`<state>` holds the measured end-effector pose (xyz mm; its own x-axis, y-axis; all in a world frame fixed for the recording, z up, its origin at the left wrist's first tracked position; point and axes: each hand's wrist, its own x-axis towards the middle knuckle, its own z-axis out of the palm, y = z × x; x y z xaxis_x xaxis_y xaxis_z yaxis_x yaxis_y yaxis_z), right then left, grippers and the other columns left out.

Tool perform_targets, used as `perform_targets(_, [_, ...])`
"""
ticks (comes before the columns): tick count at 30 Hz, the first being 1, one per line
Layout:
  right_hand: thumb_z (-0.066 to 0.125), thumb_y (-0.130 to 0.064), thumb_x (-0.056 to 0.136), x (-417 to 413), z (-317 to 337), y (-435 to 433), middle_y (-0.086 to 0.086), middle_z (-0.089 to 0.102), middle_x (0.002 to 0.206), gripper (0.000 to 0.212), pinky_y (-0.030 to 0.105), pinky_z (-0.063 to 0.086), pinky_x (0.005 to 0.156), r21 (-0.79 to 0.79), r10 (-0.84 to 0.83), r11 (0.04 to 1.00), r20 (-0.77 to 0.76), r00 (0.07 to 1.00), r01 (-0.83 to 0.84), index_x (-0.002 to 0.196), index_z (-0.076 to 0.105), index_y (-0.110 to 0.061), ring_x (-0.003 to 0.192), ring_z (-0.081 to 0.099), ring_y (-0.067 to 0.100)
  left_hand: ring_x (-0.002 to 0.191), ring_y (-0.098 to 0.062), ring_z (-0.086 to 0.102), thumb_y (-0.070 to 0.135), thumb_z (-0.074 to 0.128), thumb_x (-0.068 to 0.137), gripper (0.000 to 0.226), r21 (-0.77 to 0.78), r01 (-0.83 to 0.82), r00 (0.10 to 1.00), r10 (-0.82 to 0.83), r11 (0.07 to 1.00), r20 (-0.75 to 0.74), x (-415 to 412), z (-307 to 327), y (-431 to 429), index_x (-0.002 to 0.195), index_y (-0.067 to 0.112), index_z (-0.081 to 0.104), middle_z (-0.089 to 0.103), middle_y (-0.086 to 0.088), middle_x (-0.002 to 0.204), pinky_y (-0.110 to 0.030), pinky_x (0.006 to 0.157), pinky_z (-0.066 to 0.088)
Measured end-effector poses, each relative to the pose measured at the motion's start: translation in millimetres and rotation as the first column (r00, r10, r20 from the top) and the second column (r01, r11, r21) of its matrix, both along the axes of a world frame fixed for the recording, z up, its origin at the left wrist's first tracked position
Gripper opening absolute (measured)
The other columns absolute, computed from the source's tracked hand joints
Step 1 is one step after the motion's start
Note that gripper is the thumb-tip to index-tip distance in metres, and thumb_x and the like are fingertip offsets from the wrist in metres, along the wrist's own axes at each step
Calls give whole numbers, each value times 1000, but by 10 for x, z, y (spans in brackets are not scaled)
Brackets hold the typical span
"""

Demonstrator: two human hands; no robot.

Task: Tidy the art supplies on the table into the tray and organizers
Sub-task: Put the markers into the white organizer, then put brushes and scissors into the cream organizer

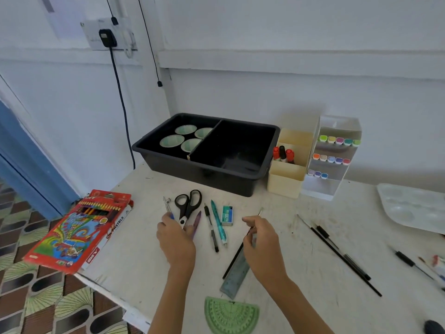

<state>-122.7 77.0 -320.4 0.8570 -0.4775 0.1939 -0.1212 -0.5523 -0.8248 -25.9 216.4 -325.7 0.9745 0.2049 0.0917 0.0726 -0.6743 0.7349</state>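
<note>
Head view: left hand (175,239) grips the compass (167,203) beside the scissors (189,203); right hand (262,244) pinches a paintbrush (234,260) above the ruler (237,278), near the black tray (216,179).

Thin paintbrush (234,260) in right hand (262,244); left hand (175,239) by scissors (189,203)

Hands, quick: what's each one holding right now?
Left hand: closed, pinching the lower end of the compass.
Right hand: closed, pinching the thin paintbrush.
</note>
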Motion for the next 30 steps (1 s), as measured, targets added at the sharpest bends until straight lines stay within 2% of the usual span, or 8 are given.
perform_targets(3, [51,4,87,-87,-15,-87,-3,56,106,38,16,46,79,-7,-39,999,20,999,39,115,56,-20,91,53,4,73,-29,47,14,60,91,37,-16,37,999,-37,999,-23,-56,40,-63,118,-8,49,43,-27,113,-33,69,37])
perform_targets(7, [50,4,87,-214,28,-277,-5,54,105,36,16,47,75,19,-107,994,18,994,107,112,55,-23,86,54,5,74,-26,45,20,57,93,32,-40,60,998,-59,997,24,-200,193,-166,111,-7,56,47,-25,111,-33,70,36])
perform_targets(10, [50,2,89,-322,57,-458,-4,55,106,34,16,48,76,48,-180,983,-4,984,180,112,55,-22,86,54,4,81,-27,51,22,54,94,33,-44,142,986,-138,989,93,-405,285,-309,115,-4,57,59,-21,98,-37,71,42])
perform_targets(12, [50,0,90,-410,73,-589,-6,55,108,32,14,47,79,55,-233,971,-14,972,234,112,55,-22,89,53,2,73,-26,54,21,55,92,28,-123,229,972,-219,966,88,-586,355,-480,110,-1,58,61,-15,81,-38,67,45])
perform_targets(14, [50,-1,91,-508,94,-724,-7,57,109,30,12,45,80,59,-294,954,-13,956,294,111,57,-21,89,53,1,67,-20,51,20,57,91,24,-220,314,950,-305,924,74,-752,390,-680,106,2,59,56,-5,71,-32,61,42])
perform_targets(16, [51,-2,90,-622,114,-859,-7,59,105,27,12,45,82,49,-355,933,-15,935,355,109,61,-19,91,55,3,72,-19,51,21,59,90,25,-275,379,923,-383,884,41,-884,375,-904,109,3,59,55,-1,73,-27,65,38])
perform_targets(22, [60,-25,91,-1086,124,-1283,-10,62,87,10,16,47,75,-36,-489,872,-53,870,488,92,69,-20,87,56,4,69,-13,51,28,59,90,24,-357,531,821,-571,769,-10,-1222,309,-1500,107,11,60,61,-7,79,-18,57,36])
perform_targets(30, [63,-21,88,-1882,183,-1854,-10,65,81,4,21,52,71,0,-725,689,-30,688,725,86,67,-22,77,59,4,66,-12,50,23,60,90,17,-450,724,596,-803,522,26,-1771,326,-2225,100,10,65,58,-5,74,-7,55,39])
